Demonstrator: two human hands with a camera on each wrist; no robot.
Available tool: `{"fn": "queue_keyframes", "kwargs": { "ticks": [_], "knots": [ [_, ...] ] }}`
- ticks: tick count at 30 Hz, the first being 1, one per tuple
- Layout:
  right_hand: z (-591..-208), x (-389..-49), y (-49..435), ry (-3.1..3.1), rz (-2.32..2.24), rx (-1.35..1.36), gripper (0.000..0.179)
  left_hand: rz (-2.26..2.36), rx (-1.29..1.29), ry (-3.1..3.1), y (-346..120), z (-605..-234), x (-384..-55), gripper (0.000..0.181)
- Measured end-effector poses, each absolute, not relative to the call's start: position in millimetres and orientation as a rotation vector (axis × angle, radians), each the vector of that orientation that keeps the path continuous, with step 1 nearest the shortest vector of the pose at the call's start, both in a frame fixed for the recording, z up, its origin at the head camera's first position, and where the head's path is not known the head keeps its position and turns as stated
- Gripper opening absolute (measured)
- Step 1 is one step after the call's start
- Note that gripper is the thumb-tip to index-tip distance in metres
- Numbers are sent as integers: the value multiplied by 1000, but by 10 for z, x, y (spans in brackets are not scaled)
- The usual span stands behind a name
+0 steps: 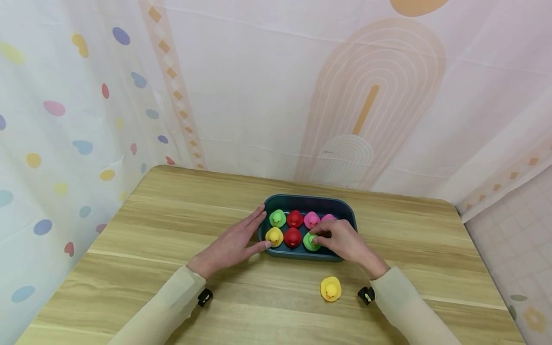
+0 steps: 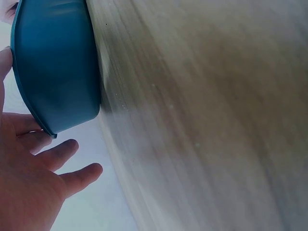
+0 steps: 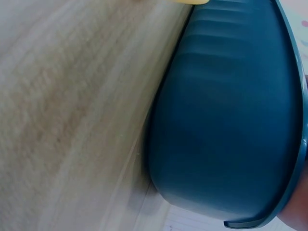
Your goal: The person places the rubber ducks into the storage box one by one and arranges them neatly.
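A dark teal basin [image 1: 310, 196] holds several small rubber ducks in two rows. At its back stand a green duck [image 1: 277, 218], a red duck [image 1: 295, 219] and two pink ones. Along the front are a yellow duck [image 1: 274, 236], another red duck [image 1: 293, 237] and a green duck [image 1: 311, 242]. My right hand [image 1: 345, 240] reaches over the basin's right end and pinches that front green duck between thumb and fingertips. My left hand [image 1: 230, 247] touches the left end, fingers straight and spread, thumb at the front rim. The left wrist view shows these fingers [image 2: 60, 155] beside the basin wall [image 2: 57, 62].
One more yellow duck [image 1: 330, 289] sits on the wooden table [image 1: 258, 306] in front of the basin, near the right wrist's black camera [image 1: 366, 295]. A patterned curtain [image 1: 258, 86] hangs behind the table and along its left side.
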State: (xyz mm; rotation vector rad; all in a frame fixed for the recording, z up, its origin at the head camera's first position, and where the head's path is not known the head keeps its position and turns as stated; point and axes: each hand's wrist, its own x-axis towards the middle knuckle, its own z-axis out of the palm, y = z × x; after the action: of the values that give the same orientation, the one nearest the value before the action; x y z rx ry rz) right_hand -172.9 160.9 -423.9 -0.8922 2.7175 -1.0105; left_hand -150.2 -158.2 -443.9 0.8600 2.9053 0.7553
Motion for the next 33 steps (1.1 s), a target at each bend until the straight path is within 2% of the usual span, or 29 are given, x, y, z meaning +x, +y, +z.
{"fn": "queue_keyframes", "kwargs": {
  "ticks": [20,33],
  "knots": [
    [-4264,-1706,1626,2681,-1010,-865,19,779,891,2881,-1571,-4440,-1488,86],
    [-4195,-1419,1777,2785,-1056,-987,39,790,850,2865,-1592,-4423,-1468,87]
  ]
}}
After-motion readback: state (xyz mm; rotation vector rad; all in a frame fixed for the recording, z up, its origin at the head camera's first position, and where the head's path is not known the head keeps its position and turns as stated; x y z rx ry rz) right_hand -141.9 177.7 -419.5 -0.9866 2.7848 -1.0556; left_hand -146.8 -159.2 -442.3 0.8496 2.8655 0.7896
